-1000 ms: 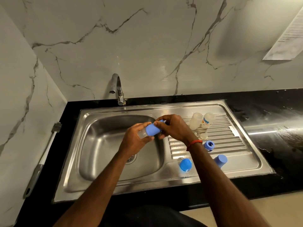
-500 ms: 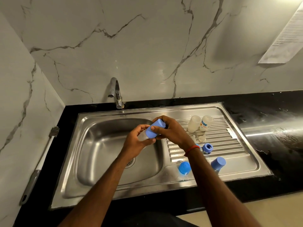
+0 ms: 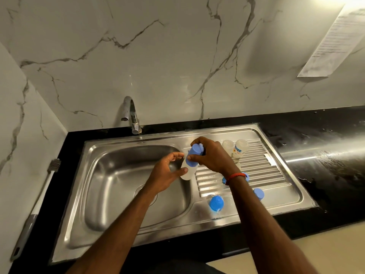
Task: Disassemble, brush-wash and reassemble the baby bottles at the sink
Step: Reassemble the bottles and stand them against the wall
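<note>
Between my hands, over the divide of basin and drainboard, is a clear baby bottle [image 3: 187, 173] topped with a blue cap [image 3: 194, 156]. My right hand [image 3: 212, 155] grips the cap from the right and above. My left hand [image 3: 167, 172] curls loosely round the bottle's lower body, thumb touching it. Two clear bottle bodies [image 3: 234, 147] stand at the back of the drainboard. A blue cap [image 3: 216, 203] and another blue cap [image 3: 259, 193] lie near the front; a blue ring [image 3: 245, 176] is partly hidden behind my right wrist.
The steel sink [image 3: 118, 194] has a deep basin on the left and a ribbed drainboard on the right. A tap [image 3: 131, 115] rises at the back. A bottle brush [image 3: 39, 196] leans on the left wall. Wet black counter [image 3: 325, 155] extends right.
The capped bottle has tipped from nearly lying sideways to nearly upright. My left hand's fingers have loosened around its lower body. My right hand stays on the blue cap.
</note>
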`<state>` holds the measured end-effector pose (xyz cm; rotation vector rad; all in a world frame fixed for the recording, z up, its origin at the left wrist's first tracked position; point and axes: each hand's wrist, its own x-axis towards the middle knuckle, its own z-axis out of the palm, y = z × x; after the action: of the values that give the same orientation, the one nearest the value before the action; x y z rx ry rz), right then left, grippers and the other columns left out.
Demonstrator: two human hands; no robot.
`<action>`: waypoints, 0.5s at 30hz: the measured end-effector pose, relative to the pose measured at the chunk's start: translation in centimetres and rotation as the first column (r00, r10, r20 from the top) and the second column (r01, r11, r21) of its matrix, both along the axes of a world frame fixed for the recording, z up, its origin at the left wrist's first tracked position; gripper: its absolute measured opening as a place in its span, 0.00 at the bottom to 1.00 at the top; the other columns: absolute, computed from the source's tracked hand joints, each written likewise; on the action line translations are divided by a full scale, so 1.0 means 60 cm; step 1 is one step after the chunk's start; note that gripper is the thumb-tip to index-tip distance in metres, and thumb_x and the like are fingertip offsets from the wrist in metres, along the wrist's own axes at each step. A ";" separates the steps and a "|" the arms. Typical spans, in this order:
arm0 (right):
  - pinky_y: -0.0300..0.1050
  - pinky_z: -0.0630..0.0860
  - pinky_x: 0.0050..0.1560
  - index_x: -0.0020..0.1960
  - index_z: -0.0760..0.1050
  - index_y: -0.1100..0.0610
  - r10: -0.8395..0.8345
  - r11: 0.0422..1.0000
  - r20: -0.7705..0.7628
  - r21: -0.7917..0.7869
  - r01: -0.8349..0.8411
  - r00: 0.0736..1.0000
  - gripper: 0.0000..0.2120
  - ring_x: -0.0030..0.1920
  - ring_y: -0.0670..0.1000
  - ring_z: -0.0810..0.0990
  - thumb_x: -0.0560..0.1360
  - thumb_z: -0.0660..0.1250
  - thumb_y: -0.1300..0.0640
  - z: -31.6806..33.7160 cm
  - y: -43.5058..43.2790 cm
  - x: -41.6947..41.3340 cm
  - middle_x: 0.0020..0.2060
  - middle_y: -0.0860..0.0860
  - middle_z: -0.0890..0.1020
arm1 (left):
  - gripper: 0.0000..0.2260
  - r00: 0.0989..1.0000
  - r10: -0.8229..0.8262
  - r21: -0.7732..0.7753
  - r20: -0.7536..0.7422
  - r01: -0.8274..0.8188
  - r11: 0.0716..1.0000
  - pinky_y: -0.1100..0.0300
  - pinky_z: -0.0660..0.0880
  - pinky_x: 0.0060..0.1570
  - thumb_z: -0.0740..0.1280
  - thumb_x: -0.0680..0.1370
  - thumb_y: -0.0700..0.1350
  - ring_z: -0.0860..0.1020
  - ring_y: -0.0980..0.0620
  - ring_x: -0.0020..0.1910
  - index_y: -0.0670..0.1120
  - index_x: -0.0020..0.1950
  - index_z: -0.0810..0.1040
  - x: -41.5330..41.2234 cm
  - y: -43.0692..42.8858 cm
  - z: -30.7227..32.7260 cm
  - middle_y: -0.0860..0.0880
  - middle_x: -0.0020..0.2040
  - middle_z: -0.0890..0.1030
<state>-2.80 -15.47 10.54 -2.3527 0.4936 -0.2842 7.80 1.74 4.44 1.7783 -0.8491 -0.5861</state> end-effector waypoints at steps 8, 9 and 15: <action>0.44 0.76 0.52 0.62 0.76 0.58 -0.057 0.997 -0.039 -0.048 0.055 0.998 0.23 0.49 0.52 0.79 0.70 0.78 0.54 0.011 -0.038 0.040 0.52 0.56 0.82 | 0.19 0.995 0.016 0.015 0.094 -0.018 1.000 0.70 0.70 0.51 0.75 0.75 0.47 0.74 0.60 0.59 0.52 0.65 0.77 0.033 -0.023 0.024 0.55 0.62 0.78; 0.44 0.76 0.52 0.62 0.76 0.58 -0.057 0.997 -0.046 -0.051 0.055 0.997 0.23 0.51 0.53 0.80 0.70 0.78 0.54 0.012 -0.044 0.047 0.53 0.57 0.82 | 0.19 0.995 0.014 0.012 0.095 -0.015 1.000 0.70 0.70 0.51 0.75 0.75 0.47 0.75 0.60 0.60 0.51 0.65 0.77 0.039 -0.026 0.025 0.55 0.62 0.78; 0.42 0.73 0.52 0.65 0.74 0.55 -0.071 0.996 -0.046 -0.062 0.068 0.996 0.24 0.57 0.54 0.80 0.71 0.77 0.56 0.006 -0.080 0.094 0.57 0.54 0.81 | 0.20 0.995 0.041 0.006 0.094 -0.041 0.999 0.65 0.72 0.55 0.76 0.74 0.48 0.76 0.60 0.61 0.54 0.64 0.77 0.075 -0.048 0.024 0.56 0.62 0.79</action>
<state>2.83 -20.25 10.92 -2.4093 0.5992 -0.2786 12.33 -1.17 5.87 1.8380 -0.8731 -0.4829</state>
